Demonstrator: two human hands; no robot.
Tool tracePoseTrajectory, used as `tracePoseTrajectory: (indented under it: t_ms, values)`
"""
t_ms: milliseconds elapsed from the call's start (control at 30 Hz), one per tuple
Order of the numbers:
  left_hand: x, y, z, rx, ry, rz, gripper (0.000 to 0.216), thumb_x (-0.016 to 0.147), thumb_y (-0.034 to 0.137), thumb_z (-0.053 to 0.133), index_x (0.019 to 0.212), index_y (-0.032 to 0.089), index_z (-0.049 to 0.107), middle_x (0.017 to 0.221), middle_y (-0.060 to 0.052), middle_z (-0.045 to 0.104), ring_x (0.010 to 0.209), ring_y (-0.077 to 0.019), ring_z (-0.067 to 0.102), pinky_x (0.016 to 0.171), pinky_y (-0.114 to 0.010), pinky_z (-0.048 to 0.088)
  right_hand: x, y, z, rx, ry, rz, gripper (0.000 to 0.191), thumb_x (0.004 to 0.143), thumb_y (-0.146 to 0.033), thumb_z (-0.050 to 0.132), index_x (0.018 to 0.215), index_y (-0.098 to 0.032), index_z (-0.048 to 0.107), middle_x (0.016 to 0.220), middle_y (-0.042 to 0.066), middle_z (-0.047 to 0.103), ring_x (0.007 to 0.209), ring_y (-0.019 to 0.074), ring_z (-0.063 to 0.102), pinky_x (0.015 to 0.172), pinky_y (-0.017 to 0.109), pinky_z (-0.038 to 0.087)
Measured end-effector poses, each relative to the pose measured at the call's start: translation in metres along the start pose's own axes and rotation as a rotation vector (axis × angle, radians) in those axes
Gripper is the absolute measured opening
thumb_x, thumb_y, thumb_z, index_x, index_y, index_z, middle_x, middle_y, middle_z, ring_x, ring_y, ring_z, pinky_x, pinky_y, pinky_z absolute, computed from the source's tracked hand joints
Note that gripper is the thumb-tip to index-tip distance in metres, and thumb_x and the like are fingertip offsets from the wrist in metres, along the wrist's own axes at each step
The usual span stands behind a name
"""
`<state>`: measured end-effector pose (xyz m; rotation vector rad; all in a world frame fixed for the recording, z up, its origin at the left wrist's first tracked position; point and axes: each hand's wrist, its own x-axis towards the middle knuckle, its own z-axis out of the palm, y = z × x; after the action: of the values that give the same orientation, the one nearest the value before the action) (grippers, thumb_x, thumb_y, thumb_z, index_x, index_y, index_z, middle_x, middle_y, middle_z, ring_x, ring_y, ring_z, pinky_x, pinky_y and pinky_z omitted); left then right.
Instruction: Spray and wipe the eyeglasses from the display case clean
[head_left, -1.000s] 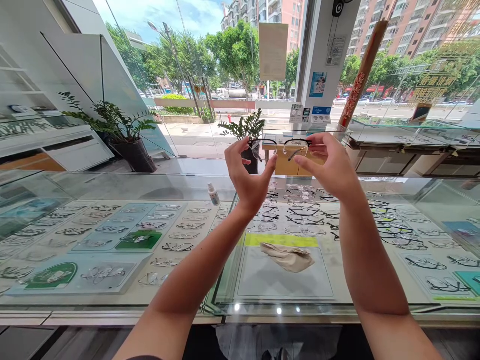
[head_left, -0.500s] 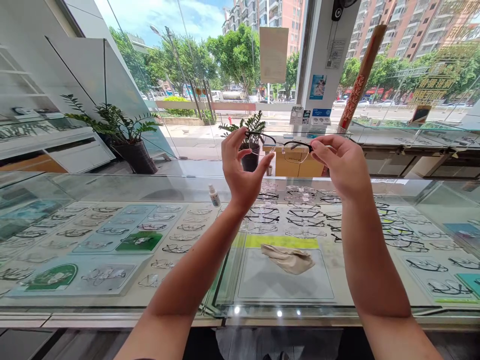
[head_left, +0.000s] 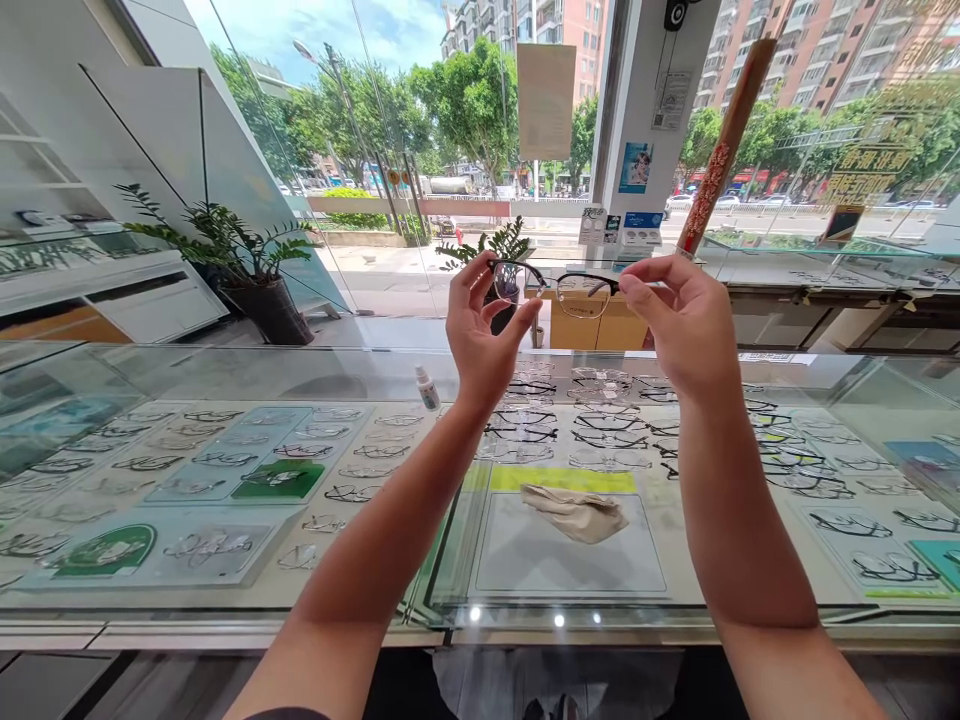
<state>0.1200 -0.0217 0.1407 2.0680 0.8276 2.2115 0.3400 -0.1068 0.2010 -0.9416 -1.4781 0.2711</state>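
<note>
A pair of dark-rimmed glasses is held up in the air at about window height, over the far side of the glass counter. The left hand pinches the left end of the frame between thumb and fingertips; the right hand grips the right end the same way, near the hinge. Both hands are closed on the frame, neither on the lenses.

I'd judge the glasses light, thin and easily bent, with lenses that smear at a touch. The rim ends and hinges look like the safest places to hold, with 2 hands sharing the strain.

Below the hands, on the counter, a crumpled beige cloth lies on a grey mat. A small spray bottle stands to the left, well apart from the cloth. Rows of display frames sit under the glass. A small potted plant stands behind the left hand, and a bigger plant is far left. Nothing stands between the hands and the mat.
</note>
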Motion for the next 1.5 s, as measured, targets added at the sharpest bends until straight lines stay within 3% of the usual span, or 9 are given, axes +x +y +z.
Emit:
tracePoseTrajectory:
  t_ms: [400,767,967,1067,1267,1500]
  values:
    - [-0.001,0.004,0.001,-0.189,0.026,-0.081,0.074,0.087,0.059,0.084,0.15,0.036,0.052,0.155,-0.01,0.06,0.145,-0.0314,0.059,0.093,-0.032,0.061,0.001,0.007,0.0,0.14,-0.028,-0.006,0.026,0.094,-0.049,0.079,0.106,-0.026,0.076,0.107,0.003,0.076,0.092,0.0177,0.073,0.084,0.035,0.061]
    - [-0.007,-0.011,0.01,-0.324,-0.051,-0.164,0.074,0.084,0.057,0.088,0.146,0.032,0.058,0.149,-0.012,0.064,0.134,-0.0303,0.068,0.091,-0.034,0.063,0.0,0.0,-0.003,0.335,-0.179,-0.012,0.027,0.097,-0.045,0.074,0.119,-0.03,0.071,0.121,0.004,0.072,0.12,0.0234,0.07,0.092,0.036,0.063]
    - [-0.004,-0.013,0.006,-0.229,-0.111,-0.048,0.069,0.093,0.053,0.08,0.151,0.034,0.049,0.15,-0.013,0.063,0.136,-0.0276,0.067,0.093,-0.034,0.063,0.002,0.003,-0.005,0.331,-0.207,-0.024,0.024,0.097,-0.037,0.07,0.12,-0.029,0.072,0.122,0.004,0.072,0.121,0.0237,0.069,0.094,0.038,0.063]
    - [0.003,0.002,-0.004,-0.131,-0.144,0.036,0.072,0.092,0.054,0.081,0.153,0.034,0.049,0.15,-0.012,0.063,0.134,-0.0276,0.067,0.101,-0.041,0.062,0.003,0.001,-0.006,0.265,-0.254,-0.008,0.02,0.097,-0.035,0.07,0.113,-0.026,0.076,0.116,0.004,0.076,0.113,0.0235,0.072,0.101,0.044,0.059]
    - [0.014,0.044,-0.021,0.099,-0.266,0.288,0.069,0.092,0.055,0.08,0.151,0.029,0.057,0.147,-0.013,0.064,0.139,-0.0314,0.062,0.116,-0.05,0.056,0.0,-0.003,-0.003,-0.099,-0.296,-0.113,0.016,0.092,-0.037,0.078,0.096,-0.022,0.081,0.105,0.007,0.079,0.105,0.0278,0.072,0.105,0.053,0.052]
    - [0.021,0.065,-0.033,0.186,-0.328,0.385,0.063,0.095,0.042,0.079,0.153,0.03,0.056,0.147,-0.011,0.064,0.138,-0.0308,0.063,0.118,-0.051,0.056,0.002,0.002,-0.006,-0.05,-0.36,-0.136,0.015,0.091,-0.039,0.082,0.092,-0.024,0.082,0.112,0.007,0.078,0.113,0.0286,0.071,0.111,0.055,0.049]
